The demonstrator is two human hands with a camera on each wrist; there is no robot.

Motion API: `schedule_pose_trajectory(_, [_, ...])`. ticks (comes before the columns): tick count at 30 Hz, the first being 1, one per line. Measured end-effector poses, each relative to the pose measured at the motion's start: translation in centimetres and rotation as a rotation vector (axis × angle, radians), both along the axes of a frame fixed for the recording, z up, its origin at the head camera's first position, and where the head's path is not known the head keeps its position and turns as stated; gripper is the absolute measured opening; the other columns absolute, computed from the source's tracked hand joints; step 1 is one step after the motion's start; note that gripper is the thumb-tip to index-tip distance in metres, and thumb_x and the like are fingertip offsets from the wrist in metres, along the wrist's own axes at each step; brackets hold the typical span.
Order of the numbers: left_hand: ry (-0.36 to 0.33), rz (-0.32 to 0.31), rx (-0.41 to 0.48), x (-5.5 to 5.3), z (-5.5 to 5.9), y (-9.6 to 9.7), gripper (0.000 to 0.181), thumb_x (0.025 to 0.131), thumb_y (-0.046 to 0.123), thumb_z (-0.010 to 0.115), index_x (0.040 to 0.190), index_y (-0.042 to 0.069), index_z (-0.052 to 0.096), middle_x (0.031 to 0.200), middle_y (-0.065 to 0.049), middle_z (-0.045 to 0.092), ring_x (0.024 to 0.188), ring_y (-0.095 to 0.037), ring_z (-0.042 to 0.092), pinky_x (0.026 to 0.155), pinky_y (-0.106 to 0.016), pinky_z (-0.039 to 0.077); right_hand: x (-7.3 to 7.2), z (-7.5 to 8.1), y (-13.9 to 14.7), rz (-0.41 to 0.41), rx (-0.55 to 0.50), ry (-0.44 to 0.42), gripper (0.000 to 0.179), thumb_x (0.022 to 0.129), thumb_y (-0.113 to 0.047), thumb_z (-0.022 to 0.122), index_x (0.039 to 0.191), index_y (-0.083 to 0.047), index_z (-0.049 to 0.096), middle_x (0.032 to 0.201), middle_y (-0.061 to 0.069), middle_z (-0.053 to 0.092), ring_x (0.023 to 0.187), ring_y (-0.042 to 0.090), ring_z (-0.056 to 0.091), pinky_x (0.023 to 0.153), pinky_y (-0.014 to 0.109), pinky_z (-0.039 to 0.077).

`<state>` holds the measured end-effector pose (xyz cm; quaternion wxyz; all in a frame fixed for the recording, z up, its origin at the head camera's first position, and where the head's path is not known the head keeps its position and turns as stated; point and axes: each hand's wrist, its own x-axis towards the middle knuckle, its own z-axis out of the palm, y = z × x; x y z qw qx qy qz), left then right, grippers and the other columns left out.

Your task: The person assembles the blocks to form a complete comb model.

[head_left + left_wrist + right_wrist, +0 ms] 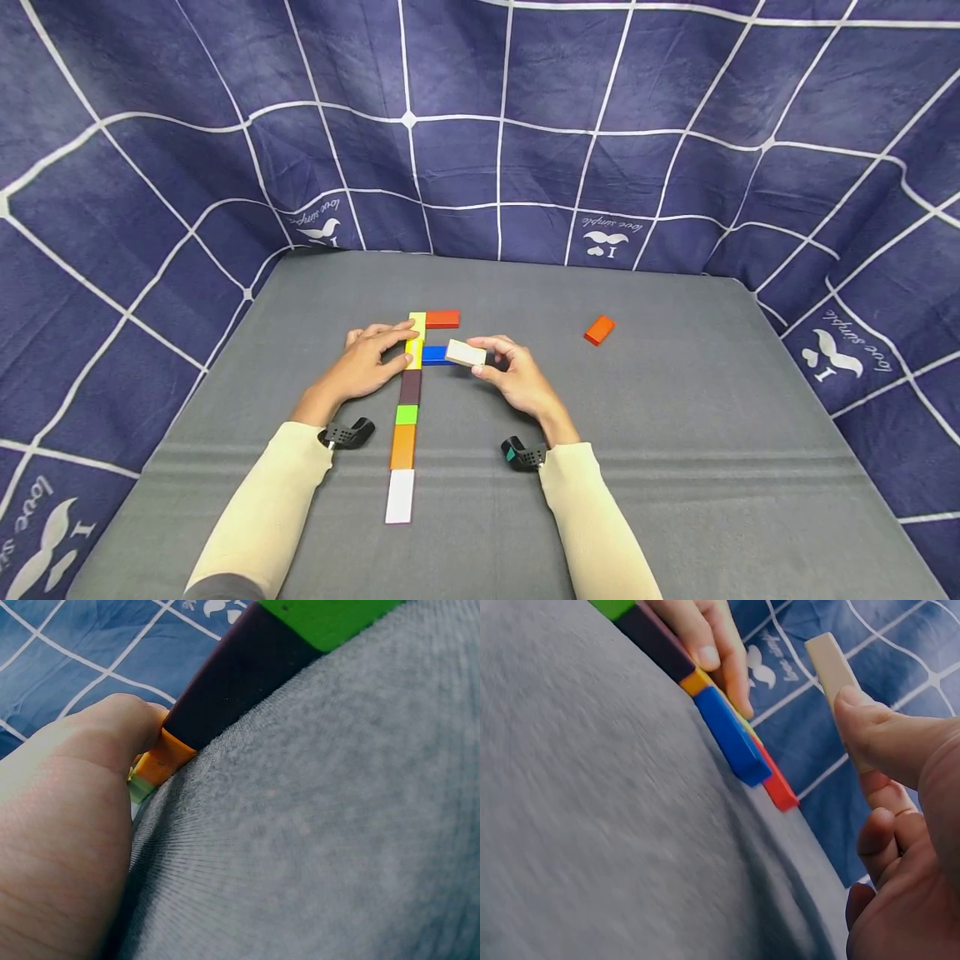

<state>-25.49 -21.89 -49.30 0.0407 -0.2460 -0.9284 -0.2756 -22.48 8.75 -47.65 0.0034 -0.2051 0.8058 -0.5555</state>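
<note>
Between the thumb and fingers of my right hand (521, 382) a cream block (465, 353) is pinched, raised off the cloth near the blue block (434, 357). My left hand (366, 364) reaches over the yellow block (414, 356) and the pale yellow block (417, 320), its fingers and thumb touching them. Those blocks head a straight row that continues toward me with a dark purple block (410, 387), a green block (407, 415), an orange block (402, 447) and a white block (400, 497). Off the row's right side stick out the blue block and a red block (443, 319).
A loose orange-red block (599, 330) lies on the grey cloth (675, 467), right of my hands. Blue curtains (465, 158) with white lines hang behind and at both sides of the table.
</note>
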Motion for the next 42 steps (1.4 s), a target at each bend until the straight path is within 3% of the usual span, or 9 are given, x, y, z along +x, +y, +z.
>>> schedule_pose_trajectory(6, [0.019,0.015,-0.004,0.0,-0.2,-0.1,0.049,0.097,0.039,0.064,0.144,0.03,0.055,0.159,0.009,0.043,0.134,-0.022,0.045,0.097,-0.049,0.021,0.4,-0.4,-1.3,0.069,0.042,0.017,0.039,0.088,-0.012,0.077,0.126,-0.021,0.07,0.123,-0.001,0.067,0.104,0.019,0.054,0.093,0.032,0.041])
schedule_pose_trajectory(15, [0.013,0.017,-0.018,0.0,-0.2,0.1,0.049,0.097,0.039,0.064,0.145,0.031,0.054,0.159,0.009,0.043,0.134,-0.022,0.045,0.096,-0.048,0.021,1.0,-1.1,-2.2,0.114,0.116,0.045,0.039,0.087,-0.015,0.078,0.124,-0.023,0.071,0.121,-0.003,0.067,0.104,0.015,0.055,0.092,0.031,0.042])
schedule_pose_trajectory(35, [0.006,0.011,-0.022,-0.2,0.1,0.3,0.049,0.098,0.039,0.063,0.146,0.031,0.053,0.159,0.009,0.042,0.137,-0.022,0.044,0.097,-0.048,0.022,1.2,-1.1,-2.7,0.094,0.265,0.057,0.035,0.086,-0.019,0.08,0.119,-0.027,0.073,0.116,-0.007,0.068,0.094,0.011,0.055,0.086,0.035,0.026])
schedule_pose_trajectory(42, [-0.006,0.014,-0.019,0.0,0.0,0.0,0.049,0.098,0.04,0.062,0.146,0.031,0.053,0.159,0.009,0.041,0.137,-0.023,0.044,0.098,-0.048,0.022,1.4,-1.2,-3.1,0.1,0.318,0.06,0.034,0.087,-0.021,0.079,0.119,-0.026,0.073,0.119,-0.006,0.068,0.105,0.013,0.055,0.09,0.036,0.024])
